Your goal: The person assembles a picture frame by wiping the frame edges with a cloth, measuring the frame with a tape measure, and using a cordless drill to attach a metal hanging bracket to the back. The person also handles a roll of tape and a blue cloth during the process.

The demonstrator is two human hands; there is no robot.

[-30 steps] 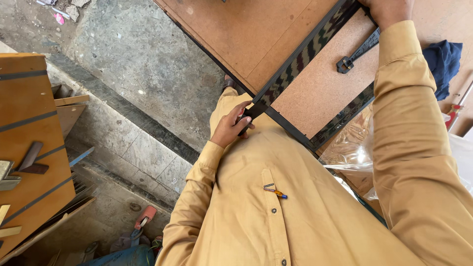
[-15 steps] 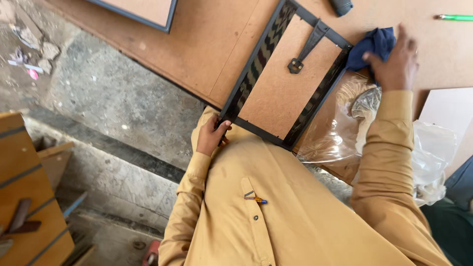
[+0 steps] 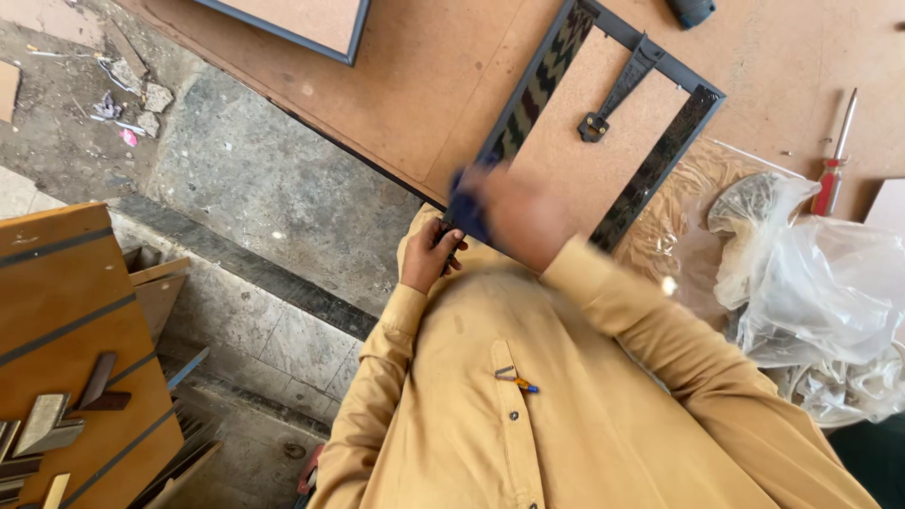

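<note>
Closest to the camera is the person's mustard-yellow button-up shirt (image 3: 528,424), with a small pen or clip tucked at the placket. Beyond that, the workspace is a big brown fibreboard sheet (image 3: 424,85) laid flat, and past its edge there's rough grey concrete floor (image 3: 255,179) with a stone step and some rubble and scraps in the far corner. Off to one side sits an orange-brown wooden board with dark stripes (image 3: 66,311) and a few bits of moulding lying on it.

The main thing here is the black rectangular picture frame with a patterned moulding and fibreboard backing (image 3: 603,123), lying face-down on the sheet with a black strap-like hanger on its back. The left hand (image 3: 429,254) is curled around the near corner of the frame, fingers closed on its edge. The right hand (image 3: 518,212) is right over that same near corner, holding a dark blue cloth (image 3: 468,207) bunched in its grip, just beside the left hand.

That right hand is badly motion-blurred, so I can't tell exactly how the fingers sit or whether the cloth is touching the frame. Further out there's crumpled clear plastic wrap (image 3: 811,273), a red-handled screwdriver (image 3: 834,160), and a second dark-framed board (image 3: 302,24) cut off by the top edge, plus a dark object at the top that's cropped too much to identify.
</note>
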